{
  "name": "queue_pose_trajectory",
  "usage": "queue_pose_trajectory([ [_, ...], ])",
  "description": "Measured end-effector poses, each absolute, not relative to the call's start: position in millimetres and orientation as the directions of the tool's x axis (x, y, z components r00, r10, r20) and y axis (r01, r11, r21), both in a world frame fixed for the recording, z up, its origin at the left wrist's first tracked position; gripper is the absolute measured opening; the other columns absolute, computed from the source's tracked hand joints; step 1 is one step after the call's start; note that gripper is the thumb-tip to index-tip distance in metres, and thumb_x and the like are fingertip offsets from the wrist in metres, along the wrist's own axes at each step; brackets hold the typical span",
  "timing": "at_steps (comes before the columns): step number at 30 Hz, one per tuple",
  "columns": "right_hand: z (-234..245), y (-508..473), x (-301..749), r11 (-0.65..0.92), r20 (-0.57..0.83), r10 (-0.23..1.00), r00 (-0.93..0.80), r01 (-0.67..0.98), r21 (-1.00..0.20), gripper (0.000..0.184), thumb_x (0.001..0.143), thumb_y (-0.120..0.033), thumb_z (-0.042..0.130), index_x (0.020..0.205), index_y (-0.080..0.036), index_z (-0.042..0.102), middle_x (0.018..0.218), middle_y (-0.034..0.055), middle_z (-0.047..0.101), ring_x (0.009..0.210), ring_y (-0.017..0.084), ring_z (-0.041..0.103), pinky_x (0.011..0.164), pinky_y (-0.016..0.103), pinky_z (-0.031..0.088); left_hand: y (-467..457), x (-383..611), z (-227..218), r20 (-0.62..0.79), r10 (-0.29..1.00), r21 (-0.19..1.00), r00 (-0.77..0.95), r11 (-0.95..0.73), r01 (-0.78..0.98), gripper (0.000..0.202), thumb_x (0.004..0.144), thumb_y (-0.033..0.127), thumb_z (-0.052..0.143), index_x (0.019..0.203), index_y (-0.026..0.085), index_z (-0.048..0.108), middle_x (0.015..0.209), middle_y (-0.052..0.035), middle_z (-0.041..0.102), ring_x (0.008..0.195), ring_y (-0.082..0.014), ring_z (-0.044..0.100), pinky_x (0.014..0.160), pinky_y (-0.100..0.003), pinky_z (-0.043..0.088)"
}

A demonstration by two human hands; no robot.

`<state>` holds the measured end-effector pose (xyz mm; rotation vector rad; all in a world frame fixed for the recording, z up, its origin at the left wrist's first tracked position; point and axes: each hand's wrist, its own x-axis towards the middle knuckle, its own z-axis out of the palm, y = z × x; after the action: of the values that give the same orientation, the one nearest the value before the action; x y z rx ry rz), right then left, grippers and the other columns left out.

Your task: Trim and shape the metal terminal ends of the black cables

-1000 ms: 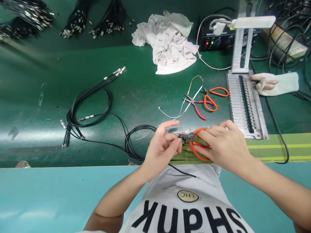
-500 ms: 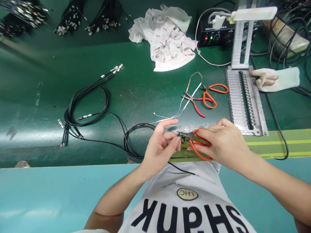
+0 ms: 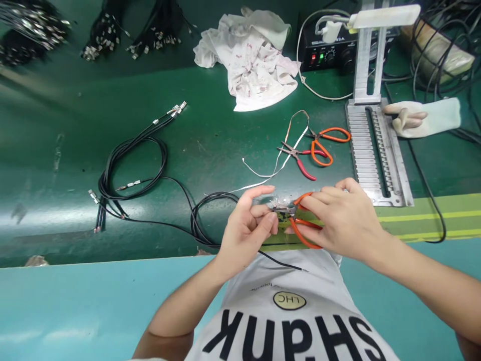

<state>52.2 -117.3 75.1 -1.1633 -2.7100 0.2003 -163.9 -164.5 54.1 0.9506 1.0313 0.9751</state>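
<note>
My left hand [image 3: 250,220] is closed, its thumb and a finger pinched on the end of a thin black cable, mostly hidden by the fingertips. The coil of that black cable [image 3: 196,220] lies just left of the wrist. My right hand [image 3: 338,218] grips orange-handled scissors [image 3: 291,210], with the handles spread apart. Their blades point left and reach my left fingertips; whether they touch the cable I cannot tell. A loose cable end [image 3: 281,261] sticks out below my left hand, over the shirt.
Beyond my hands lie red-handled pliers [image 3: 296,153], a second pair of orange scissors [image 3: 321,150] and white string [image 3: 263,175]. A metal slotted fixture [image 3: 363,150] and a glove [image 3: 428,118] are at right. Coiled cables [image 3: 107,170] lie left; a cloth [image 3: 255,65] lies behind.
The scissors have shifted slightly left toward my left fingertips, and their handles are wider apart. My left hand keeps its pinch. The whole view has shifted a little.
</note>
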Motion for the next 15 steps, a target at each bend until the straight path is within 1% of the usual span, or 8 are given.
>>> queue_pose_trajectory([
  [2,74,-118,54,0.702,0.15,0.712,-0.685,0.694,-0.16,0.027,0.093,-0.046,0.061,0.087,-0.019,0.061,0.073,-0.0004,0.069,0.071,0.017,0.059,0.072,0.038,0.024,-164,-164,54,-0.234,0.948,0.946,0.217,0.273,-0.176,0.043,0.099,0.028,0.058,0.139,0.022,0.045,0.069,0.0028,0.057,0.055,-0.0065,0.044,0.05,-0.018,0.035],
  [7,77,-115,62,0.681,0.193,0.731,-0.654,0.716,-0.15,0.03,0.093,-0.049,0.06,0.091,-0.02,0.062,0.077,0.0019,0.07,0.073,0.019,0.057,0.073,0.038,0.026,-164,-166,54,-0.217,0.95,0.957,0.222,0.253,-0.145,0.041,0.099,0.03,0.058,0.139,0.02,0.053,0.071,0.0012,0.057,0.058,-0.0072,0.045,0.051,-0.019,0.035],
  [11,76,-114,66,0.656,0.165,0.754,-0.636,0.742,-0.135,0.036,0.094,-0.055,0.056,0.093,-0.02,0.062,0.079,0.0031,0.07,0.074,0.02,0.058,0.075,0.039,0.026,-163,-167,55,-0.214,0.951,0.958,0.222,0.248,-0.141,0.037,0.1,0.029,0.058,0.136,0.02,0.055,0.071,0.0017,0.058,0.057,-0.0062,0.044,0.05,-0.018,0.034],
  [15,71,-115,66,0.668,0.144,0.744,-0.652,0.726,-0.162,0.035,0.093,-0.055,0.059,0.092,-0.02,0.063,0.076,0.0008,0.07,0.072,0.018,0.058,0.075,0.039,0.025,-162,-166,57,-0.231,0.947,0.952,0.223,0.267,-0.151,0.037,0.099,0.03,0.059,0.133,0.018,0.054,0.068,0.003,0.057,0.053,-0.005,0.042,0.049,-0.017,0.033],
])
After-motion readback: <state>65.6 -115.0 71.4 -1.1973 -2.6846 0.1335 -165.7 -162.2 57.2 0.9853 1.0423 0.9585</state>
